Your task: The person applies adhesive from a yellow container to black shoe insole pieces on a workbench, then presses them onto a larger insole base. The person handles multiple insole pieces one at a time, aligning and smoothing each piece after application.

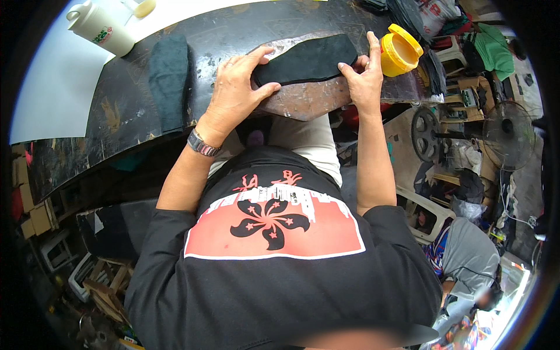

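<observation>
A long black piece of cloth or soft leather (306, 58) with rounded ends lies over a worn brown board (312, 100) in front of me. My left hand (242, 81) holds its left end, thumb along the near edge and fingers at the far edge. At the right end, my right hand (364, 79) pinches the piece with the thumb on top; the index finger sticks out straight and the other fingers are curled, partly hidden. Just beyond that hand stands a yellow plastic tub (398, 55) with its lid flipped up.
Left of the board, a dark stack of similar pieces (169, 81) lies on the black table (122, 111). A lidded white cup (100, 28) stands further left by a white sheet (55, 87). A floor fan (508, 135) and another person (469, 254) are at the right.
</observation>
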A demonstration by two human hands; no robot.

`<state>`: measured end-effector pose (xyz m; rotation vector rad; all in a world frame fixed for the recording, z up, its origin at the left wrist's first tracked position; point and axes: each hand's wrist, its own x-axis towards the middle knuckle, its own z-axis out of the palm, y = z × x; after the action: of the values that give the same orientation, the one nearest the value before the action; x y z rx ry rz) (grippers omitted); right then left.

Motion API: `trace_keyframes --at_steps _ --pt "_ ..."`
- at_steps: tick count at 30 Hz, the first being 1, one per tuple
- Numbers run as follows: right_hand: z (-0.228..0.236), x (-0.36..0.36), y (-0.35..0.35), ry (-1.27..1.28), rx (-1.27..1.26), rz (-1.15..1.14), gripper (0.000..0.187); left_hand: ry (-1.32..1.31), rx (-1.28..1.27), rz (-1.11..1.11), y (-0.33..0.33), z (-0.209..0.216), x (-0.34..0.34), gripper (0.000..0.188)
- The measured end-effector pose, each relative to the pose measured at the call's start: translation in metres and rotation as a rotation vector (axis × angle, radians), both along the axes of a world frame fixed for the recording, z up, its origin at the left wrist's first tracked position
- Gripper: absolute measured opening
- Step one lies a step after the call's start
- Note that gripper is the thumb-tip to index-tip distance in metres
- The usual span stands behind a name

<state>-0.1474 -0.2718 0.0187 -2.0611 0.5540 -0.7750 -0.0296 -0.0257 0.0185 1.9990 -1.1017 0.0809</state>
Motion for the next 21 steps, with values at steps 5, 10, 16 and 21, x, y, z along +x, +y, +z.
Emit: trace_keyframes --at_steps 5,10,16,21 --pt "0.001 -0.001 -0.004 0.101 -0.046 -0.050 0.087 -0.049 -0.023 0.004 0.000 -0.004 0.002 0.051" --pt "-0.006 0.006 -0.018 -0.023 -0.622 -0.127 0.057 -0.130 -0.029 0.003 0.001 -0.008 0.001 0.028" --pt "-0.014 0.012 -0.027 0.411 -0.558 0.077 0.068 -0.103 -0.040 0.001 0.000 -0.008 0.002 0.022" --pt "-0.018 0.014 0.000 0.591 -0.764 -0.061 0.085 -0.120 0.006 0.008 0.001 -0.005 0.001 0.023"
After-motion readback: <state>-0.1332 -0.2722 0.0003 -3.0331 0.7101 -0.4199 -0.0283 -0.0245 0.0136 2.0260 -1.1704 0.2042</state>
